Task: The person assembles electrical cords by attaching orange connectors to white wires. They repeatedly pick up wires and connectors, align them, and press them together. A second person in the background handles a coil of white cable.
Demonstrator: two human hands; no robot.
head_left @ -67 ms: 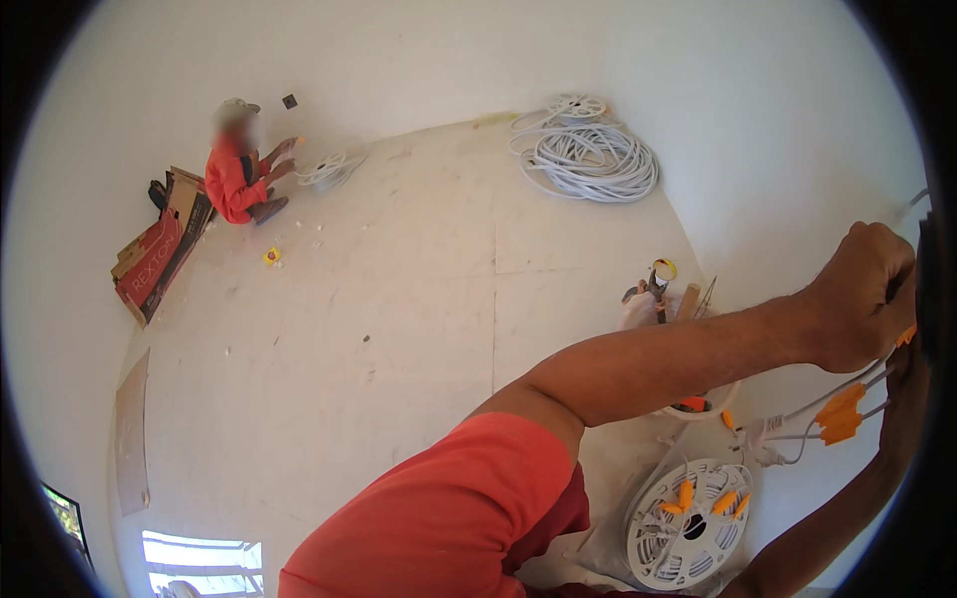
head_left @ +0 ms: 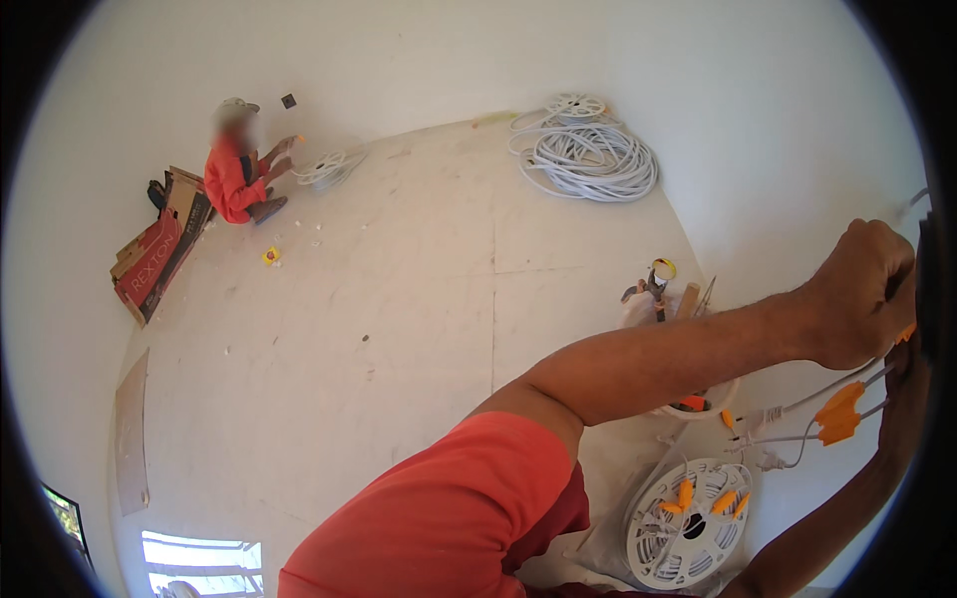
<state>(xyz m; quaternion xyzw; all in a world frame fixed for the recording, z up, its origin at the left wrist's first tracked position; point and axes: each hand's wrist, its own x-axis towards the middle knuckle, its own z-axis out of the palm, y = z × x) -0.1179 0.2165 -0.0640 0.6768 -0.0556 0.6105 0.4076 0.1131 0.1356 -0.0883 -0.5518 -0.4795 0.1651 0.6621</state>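
Pale floor (head_left: 429, 299). Far right: cable coil (head_left: 603, 169). Far left: small reel (head_left: 324, 171). Left: yellow scrap (head_left: 271, 256), white bits (head_left: 316, 243) near it. Right: bucket (head_left: 717, 412). Near right: big reel (head_left: 659, 546).

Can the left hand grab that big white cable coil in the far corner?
Probably not from here: the left hand is near the picture's right edge, and the cable coil lies far off across the floor.

Far right, the curled bare left hand (head_left: 859, 297) hid its fingertips, and murk swallowed the fingers of the bare right hand (head_left: 903, 409)!
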